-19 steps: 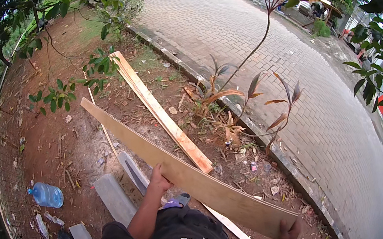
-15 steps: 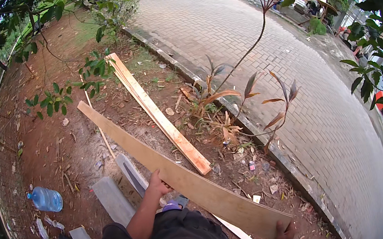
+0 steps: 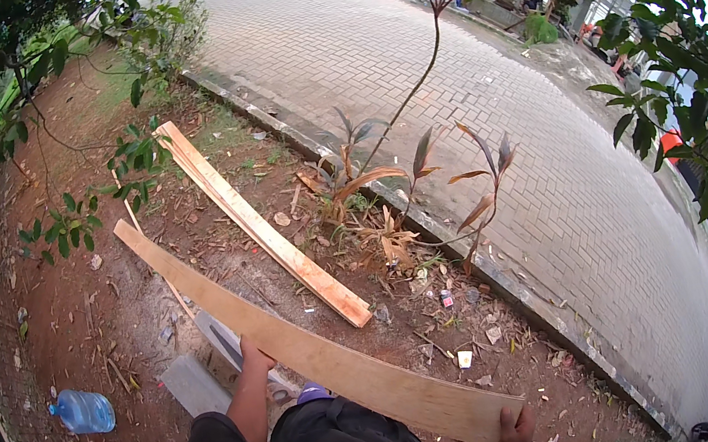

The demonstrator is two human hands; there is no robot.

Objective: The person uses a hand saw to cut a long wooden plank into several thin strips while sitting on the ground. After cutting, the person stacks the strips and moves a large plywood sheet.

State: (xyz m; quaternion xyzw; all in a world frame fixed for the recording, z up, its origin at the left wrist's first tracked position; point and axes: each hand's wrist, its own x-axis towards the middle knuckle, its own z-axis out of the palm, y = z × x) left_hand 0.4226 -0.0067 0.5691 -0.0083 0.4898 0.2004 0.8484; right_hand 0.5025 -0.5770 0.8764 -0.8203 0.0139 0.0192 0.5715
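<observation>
A long, narrow plywood plank (image 3: 320, 356) slants across in front of me, its far end out at the left over the dirt. My left hand (image 3: 255, 355) is closed on the plank's near edge, around its middle; part of the grip is hidden beneath the wood. At the right end, my right hand (image 3: 515, 436) grips the plank with fingers over the edge. Below my left hand lies a grey block (image 3: 193, 385). Beside it is another pale grey piece with a long dark strip on it, whose kind I cannot make out.
Beyond the plank, a stack of light boards (image 3: 224, 191) rests on the reddish dirt. A blue water jug (image 3: 86, 411) lies at the left. A concrete curb (image 3: 265, 128) borders the brick-paved road (image 3: 327, 49). A red-leaved plant (image 3: 420, 155) and leafy branches (image 3: 73, 233) reach into view.
The whole scene has shifted a little to the left as the view turned. Both hands keep their hold on the plank, which stays at nearly the same slant.
</observation>
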